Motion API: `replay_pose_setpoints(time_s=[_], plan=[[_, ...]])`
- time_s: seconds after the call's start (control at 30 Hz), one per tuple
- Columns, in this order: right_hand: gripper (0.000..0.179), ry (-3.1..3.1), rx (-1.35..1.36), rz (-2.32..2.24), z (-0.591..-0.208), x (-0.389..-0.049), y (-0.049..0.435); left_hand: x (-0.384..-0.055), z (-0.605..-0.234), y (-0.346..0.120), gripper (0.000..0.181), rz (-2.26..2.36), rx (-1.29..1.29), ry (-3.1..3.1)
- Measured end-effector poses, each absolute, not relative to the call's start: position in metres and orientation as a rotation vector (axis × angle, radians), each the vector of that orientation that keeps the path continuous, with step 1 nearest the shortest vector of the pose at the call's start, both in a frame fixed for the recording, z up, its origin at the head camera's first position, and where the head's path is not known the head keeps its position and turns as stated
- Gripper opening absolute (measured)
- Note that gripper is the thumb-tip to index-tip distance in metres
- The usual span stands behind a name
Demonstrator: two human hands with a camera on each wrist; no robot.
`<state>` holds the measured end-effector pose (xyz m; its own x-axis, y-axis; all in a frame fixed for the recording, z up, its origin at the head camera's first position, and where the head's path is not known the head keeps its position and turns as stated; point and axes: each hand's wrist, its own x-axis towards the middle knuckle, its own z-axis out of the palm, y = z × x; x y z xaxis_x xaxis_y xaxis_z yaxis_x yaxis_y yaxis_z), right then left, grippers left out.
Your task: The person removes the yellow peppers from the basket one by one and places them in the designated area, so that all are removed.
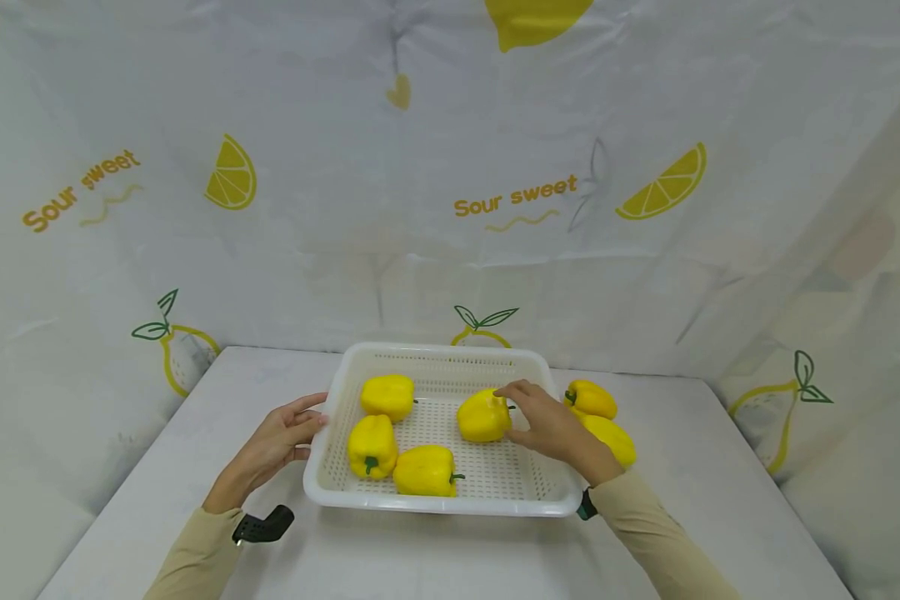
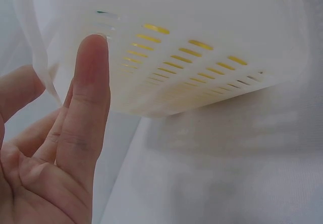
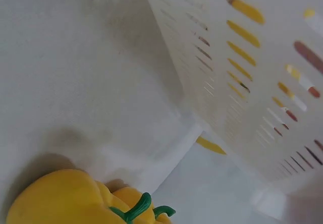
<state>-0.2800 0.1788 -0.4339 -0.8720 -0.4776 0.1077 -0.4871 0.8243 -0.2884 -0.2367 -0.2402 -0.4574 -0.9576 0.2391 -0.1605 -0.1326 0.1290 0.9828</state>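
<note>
A white perforated plastic basket (image 1: 435, 507) stands on the table with several yellow bell peppers in it. My left hand (image 1: 281, 437) grips the basket's left rim. In the left wrist view, one straight finger (image 2: 91, 88) lies against the slotted wall, with other fingers beside the lip. Reaching over the right rim, my right hand (image 1: 551, 427) holds a yellow bell pepper (image 1: 482, 417) between fingers and thumb, inside the basket's right half. On the left side sit three more peppers: one at the back (image 1: 387, 396), one in the middle (image 1: 372, 447) and one at the front (image 1: 424, 471).
Outside the basket on the right, a yellow pepper (image 1: 592, 399) and another (image 1: 611, 439) lie on the white table (image 1: 690, 467). A white curtain (image 1: 390, 208) with lemon prints hangs behind. Dark bands are on both wrists.
</note>
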Motion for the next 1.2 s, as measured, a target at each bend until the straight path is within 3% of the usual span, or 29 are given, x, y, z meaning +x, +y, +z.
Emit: replay_pose_setpoints(time_s=[0.5,1.2], plan=[[0.067,-2.992,0.84,0.301,-0.4336,-0.2779,0.176,-0.2364,-0.4583,-0.2402,0.071,1.908,0.123,2.13],[0.06,-2.999,0.773,0.255,-0.4352,-0.2779,0.1717,-0.2361,-0.4575,-0.2398,0.07,1.913,0.116,2.126]])
